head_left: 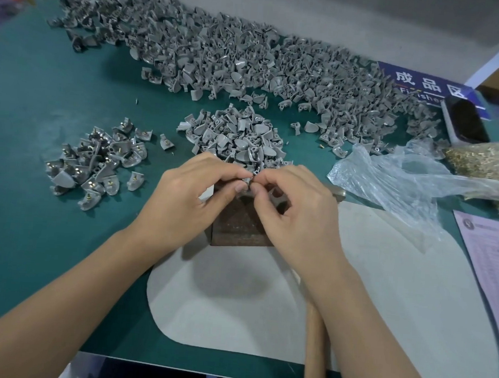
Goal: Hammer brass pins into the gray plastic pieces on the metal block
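My left hand (196,189) and my right hand (293,202) meet over the rusty metal block (239,226) in the middle of the table. Between their fingertips they pinch one small gray plastic piece (248,179); I cannot tell whether a pin sits in it. A small heap of gray pieces (237,135) lies just behind the block. To the left lies a pile of gray pieces with brass pins in them (96,160). Loose brass pins (486,159) spill from a clear plastic bag (397,175) at the right. The hammer's wooden handle (315,347) lies under my right forearm.
A long bank of gray pieces (252,53) runs along the table's far side. The block stands on a white pad (383,286) over the green mat (43,86). A phone (467,120), a blue sign (427,83) and a printed sheet (491,259) lie at the right.
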`<state>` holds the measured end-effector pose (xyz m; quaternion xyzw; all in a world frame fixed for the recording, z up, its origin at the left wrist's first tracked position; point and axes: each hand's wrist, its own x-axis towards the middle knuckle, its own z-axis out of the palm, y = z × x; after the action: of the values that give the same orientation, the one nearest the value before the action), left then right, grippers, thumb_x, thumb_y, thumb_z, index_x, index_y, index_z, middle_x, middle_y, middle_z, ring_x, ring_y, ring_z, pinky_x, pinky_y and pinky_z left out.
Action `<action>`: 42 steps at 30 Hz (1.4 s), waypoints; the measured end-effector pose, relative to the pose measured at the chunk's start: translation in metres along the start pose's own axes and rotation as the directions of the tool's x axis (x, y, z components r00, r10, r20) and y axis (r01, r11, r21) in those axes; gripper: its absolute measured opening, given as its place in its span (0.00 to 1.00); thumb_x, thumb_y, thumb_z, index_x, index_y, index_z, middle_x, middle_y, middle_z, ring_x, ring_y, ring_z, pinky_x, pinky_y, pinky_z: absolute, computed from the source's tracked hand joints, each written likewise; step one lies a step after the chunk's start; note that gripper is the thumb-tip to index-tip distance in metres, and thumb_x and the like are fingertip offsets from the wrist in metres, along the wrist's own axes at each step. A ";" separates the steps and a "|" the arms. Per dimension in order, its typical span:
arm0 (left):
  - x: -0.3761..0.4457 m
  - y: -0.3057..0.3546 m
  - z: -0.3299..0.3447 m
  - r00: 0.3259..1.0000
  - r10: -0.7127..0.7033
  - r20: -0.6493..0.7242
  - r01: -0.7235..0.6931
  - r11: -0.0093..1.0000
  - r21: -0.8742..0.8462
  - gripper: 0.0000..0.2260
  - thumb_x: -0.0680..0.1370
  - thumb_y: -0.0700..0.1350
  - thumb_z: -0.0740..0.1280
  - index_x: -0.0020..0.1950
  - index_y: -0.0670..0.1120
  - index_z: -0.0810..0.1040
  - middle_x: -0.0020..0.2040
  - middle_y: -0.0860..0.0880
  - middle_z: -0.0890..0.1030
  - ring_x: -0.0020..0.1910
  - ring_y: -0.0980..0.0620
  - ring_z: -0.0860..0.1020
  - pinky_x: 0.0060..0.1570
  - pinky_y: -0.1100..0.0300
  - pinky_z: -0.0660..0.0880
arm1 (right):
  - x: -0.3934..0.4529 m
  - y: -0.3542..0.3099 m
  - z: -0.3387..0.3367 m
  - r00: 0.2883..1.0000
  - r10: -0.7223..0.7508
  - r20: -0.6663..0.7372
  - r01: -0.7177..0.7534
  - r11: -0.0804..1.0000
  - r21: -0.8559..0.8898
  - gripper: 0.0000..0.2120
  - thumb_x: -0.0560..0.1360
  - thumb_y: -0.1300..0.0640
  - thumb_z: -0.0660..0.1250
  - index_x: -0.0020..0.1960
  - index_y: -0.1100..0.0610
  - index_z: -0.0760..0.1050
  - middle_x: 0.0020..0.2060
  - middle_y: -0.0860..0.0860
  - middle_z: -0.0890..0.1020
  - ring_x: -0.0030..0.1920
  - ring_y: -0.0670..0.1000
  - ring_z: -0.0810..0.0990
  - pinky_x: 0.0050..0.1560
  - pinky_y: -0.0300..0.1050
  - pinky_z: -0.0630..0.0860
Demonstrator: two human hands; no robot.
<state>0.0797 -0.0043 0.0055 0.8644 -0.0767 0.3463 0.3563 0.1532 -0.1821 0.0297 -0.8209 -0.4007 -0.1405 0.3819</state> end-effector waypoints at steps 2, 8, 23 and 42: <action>0.001 0.000 0.000 0.999 0.042 0.025 -0.043 0.999 0.023 0.06 0.79 0.36 0.73 0.55 0.37 0.85 0.48 0.48 0.84 0.46 0.49 0.80 0.50 0.56 0.77 | -0.001 -0.001 0.000 0.999 -0.050 0.011 0.051 0.997 -0.064 0.02 0.78 0.62 0.71 0.47 0.59 0.83 0.42 0.51 0.82 0.45 0.54 0.78 0.43 0.55 0.76; 0.000 0.000 0.000 0.997 0.072 -0.002 -0.072 0.996 0.050 0.06 0.79 0.35 0.73 0.54 0.35 0.84 0.47 0.45 0.84 0.45 0.50 0.78 0.51 0.59 0.76 | -0.002 -0.003 0.001 0.995 -0.091 0.029 0.094 0.992 -0.085 0.02 0.79 0.65 0.70 0.49 0.63 0.81 0.43 0.55 0.81 0.46 0.57 0.77 0.45 0.56 0.76; 0.001 0.002 0.002 0.994 -0.105 -0.008 0.104 0.993 -0.055 0.06 0.78 0.39 0.74 0.54 0.42 0.85 0.46 0.52 0.84 0.45 0.56 0.80 0.50 0.63 0.77 | 0.001 -0.006 0.001 0.991 0.128 0.030 -0.129 0.992 0.008 0.01 0.78 0.57 0.73 0.49 0.53 0.84 0.44 0.44 0.84 0.48 0.49 0.80 0.46 0.56 0.78; 0.003 0.002 -0.003 0.985 -0.164 0.051 0.167 0.983 -0.072 0.04 0.79 0.43 0.74 0.52 0.50 0.83 0.49 0.60 0.82 0.52 0.56 0.79 0.56 0.64 0.73 | -0.065 -0.010 -0.061 0.636 0.749 0.185 -0.670 0.655 -0.348 0.06 0.79 0.53 0.64 0.44 0.53 0.74 0.37 0.53 0.79 0.36 0.55 0.78 0.35 0.49 0.70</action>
<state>0.0793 -0.0039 0.0097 0.8612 -0.0256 0.2928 0.4146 0.1080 -0.2591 0.0407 -0.9638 -0.0769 0.1055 0.2323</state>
